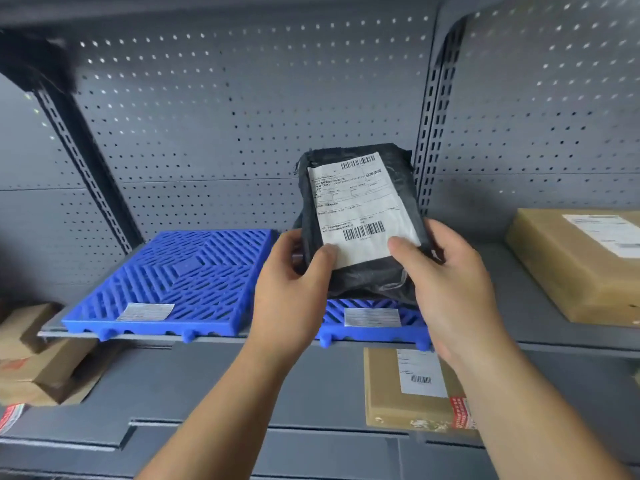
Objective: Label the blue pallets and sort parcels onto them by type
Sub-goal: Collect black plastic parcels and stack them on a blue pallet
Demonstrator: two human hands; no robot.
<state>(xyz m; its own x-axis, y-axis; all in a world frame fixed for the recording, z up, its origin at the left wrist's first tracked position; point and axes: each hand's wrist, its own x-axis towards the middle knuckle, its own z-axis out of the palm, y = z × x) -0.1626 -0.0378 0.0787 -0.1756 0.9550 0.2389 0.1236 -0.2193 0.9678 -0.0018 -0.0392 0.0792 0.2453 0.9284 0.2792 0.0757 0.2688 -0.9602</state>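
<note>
A black, soft plastic mailer bag with a white printed shipping label (360, 220) sits at the centre of the frame, held upright and tilted back so the label faces the camera. The left hand (294, 289) clasps its lower left edge, thumb on the label's bottom corner and the other fingers hidden behind the bag. The right hand (446, 282) grips the lower right edge the same way, thumb pressed on the label near the barcode. The bag hangs in the air just above the right-hand blue slatted plastic pallet (374, 323), which is mostly hidden behind it.

That pallet carries a small white sticker (372, 317) on its front edge, and so does the left-hand blue slatted plastic pallet (180, 282), whose sticker (145, 311) lies at lower left. Both pallets lie side by side on a grey metal shelf (502, 271) backed by perforated panel.

With both pallets apparently labelled, the sorting step looks to be in hand: the label is being read. The next move probably calls for matching the parcel's type to a pallet sticker and lowering the bag flat onto that one; the print is too blurred to tell which.

A tan cardboard box (581, 268) rests at right, a flat brown carton (412, 389) below, more brown boxes (45, 358) at lower left.
</note>
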